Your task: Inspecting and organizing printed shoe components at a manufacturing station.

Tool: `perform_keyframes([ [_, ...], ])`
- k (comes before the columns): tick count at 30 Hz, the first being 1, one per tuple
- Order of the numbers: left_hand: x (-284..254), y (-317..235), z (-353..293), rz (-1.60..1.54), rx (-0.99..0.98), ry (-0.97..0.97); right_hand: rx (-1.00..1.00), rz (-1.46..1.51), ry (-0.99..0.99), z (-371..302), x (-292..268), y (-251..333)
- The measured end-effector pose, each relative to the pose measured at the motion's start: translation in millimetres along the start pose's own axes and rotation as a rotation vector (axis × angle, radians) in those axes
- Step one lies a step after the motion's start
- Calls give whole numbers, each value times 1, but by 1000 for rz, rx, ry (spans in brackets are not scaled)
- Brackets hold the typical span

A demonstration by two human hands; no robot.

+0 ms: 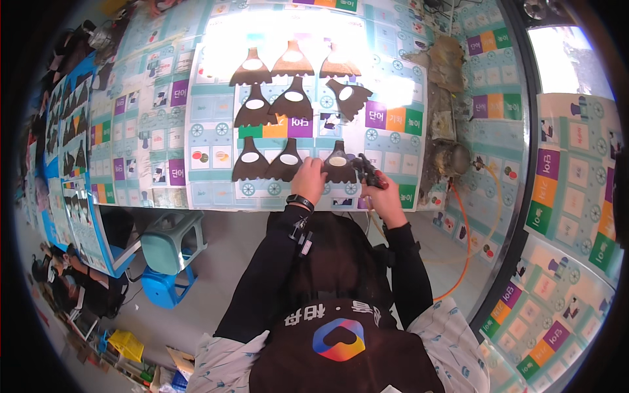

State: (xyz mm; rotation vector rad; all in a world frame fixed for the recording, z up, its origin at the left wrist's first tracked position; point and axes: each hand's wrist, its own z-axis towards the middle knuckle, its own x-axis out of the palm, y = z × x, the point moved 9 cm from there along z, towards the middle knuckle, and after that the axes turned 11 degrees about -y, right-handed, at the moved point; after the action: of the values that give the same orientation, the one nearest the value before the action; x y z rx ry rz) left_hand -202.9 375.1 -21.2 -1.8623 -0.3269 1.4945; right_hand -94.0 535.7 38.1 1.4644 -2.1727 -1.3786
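Nine dark flared pieces [339, 173] on worktop [213, 180]. Right hand [386, 198] grips gun-like tool [369, 173]; left hand [309, 180], can't tell. Best: steady piece, aim squarely.

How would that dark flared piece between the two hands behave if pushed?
The dark flared piece looks flat, so it would probably slide rather than roll. It also looks thin, so it may be light for its size.

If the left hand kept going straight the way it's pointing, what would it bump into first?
Probably the front-right dark fan-shaped piece. The left hand points up and slightly right, with its fingers right by that piece's left edge; whether they touch is hard to tell.
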Motion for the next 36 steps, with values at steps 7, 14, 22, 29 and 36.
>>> perform_keyframes([
  [7,-91,40,-3,272,-60,-397,19,-4,64,-27,-14,13],
  [14,-67,93,-8,67,-198,-203,5,-49,217,-36,60,31],
  [22,-62,119,0,96,-200,0,55,-211,176,-19,115,35],
  [29,-57,120,7,87,-328,146,12,-102,112,0,122,15],
  [36,-54,124,6,83,-308,131,-21,-226,102,-3,123,18],
])
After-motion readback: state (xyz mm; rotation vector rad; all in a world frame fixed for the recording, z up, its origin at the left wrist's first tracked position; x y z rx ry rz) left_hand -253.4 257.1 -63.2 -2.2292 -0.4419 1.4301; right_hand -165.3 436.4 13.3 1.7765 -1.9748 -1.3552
